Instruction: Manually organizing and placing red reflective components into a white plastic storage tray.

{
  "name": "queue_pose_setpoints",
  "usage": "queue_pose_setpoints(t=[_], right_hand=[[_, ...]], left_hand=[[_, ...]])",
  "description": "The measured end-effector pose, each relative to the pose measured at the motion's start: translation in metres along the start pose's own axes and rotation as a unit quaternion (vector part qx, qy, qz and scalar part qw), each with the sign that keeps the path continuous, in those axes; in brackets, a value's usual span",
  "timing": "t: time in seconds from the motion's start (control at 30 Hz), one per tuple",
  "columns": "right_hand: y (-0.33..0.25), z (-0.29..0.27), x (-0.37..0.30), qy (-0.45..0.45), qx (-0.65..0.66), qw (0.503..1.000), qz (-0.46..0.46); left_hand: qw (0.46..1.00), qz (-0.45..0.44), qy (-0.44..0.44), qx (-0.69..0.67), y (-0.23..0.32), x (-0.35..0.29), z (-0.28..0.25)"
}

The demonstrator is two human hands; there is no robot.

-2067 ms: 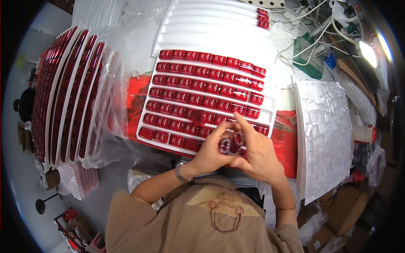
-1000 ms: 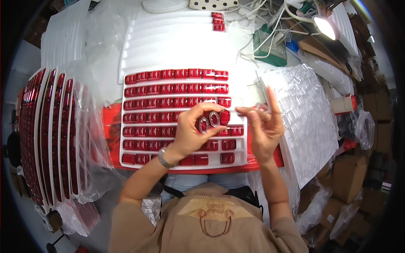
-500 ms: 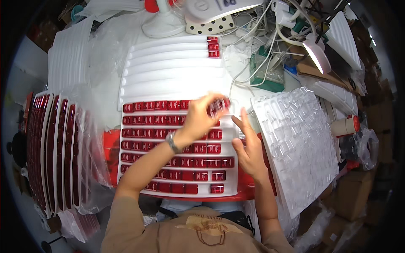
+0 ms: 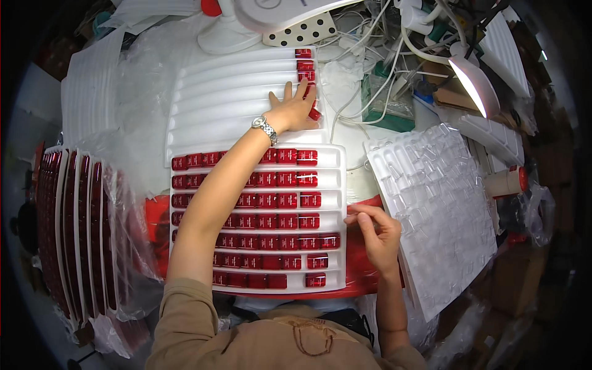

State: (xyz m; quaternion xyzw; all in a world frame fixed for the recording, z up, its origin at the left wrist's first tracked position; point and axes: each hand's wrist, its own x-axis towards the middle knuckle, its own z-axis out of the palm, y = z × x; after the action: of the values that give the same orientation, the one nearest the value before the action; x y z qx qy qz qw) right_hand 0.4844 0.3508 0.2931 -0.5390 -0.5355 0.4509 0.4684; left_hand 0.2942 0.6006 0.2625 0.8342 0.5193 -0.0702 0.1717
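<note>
Left hand (image 4: pixel 295 110) fingers spread flat on upper white tray (image 4: pixel 234 98), right hand (image 4: pixel 377 233) fingers loosely curled, empty

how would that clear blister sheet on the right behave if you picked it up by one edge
The clear blister sheet looks thin and see-through, so probably light and apt to flex. Its glossy moulded pockets suggest a slippery grip, perhaps easily dented.

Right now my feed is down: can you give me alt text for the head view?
The left hand reaches forward onto a mostly empty white tray, fingers by its column of red pieces. The right hand rests at the right edge of the nearer tray, which is filled with red pieces.
</note>
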Motion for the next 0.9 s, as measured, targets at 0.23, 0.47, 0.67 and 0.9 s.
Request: queue_pose_setpoints(t=[0.23, 0.47, 0.67, 0.9], right_hand=[[-0.037, -0.019, 0.038, 0.230, -0.294, 0.923, -0.090], [-0.016, -0.022, 0.060, 0.179, -0.561, 0.808, -0.037], [-0.001, -0.030, 0.068, 0.157, -0.590, 0.784, -0.112], [-0.006, -0.030, 0.075, 0.168, -0.565, 0.784, -0.197]], left_hand=[[0.947, 0.034, 0.292, -0.129, -0.002, -0.031, 0.016], [0.882, -0.051, 0.387, -0.266, 0.010, -0.033, 0.031], [0.913, -0.071, 0.294, -0.275, 0.034, -0.044, 0.023], [0.961, 0.181, 0.198, -0.073, 0.111, -0.196, 0.074]])
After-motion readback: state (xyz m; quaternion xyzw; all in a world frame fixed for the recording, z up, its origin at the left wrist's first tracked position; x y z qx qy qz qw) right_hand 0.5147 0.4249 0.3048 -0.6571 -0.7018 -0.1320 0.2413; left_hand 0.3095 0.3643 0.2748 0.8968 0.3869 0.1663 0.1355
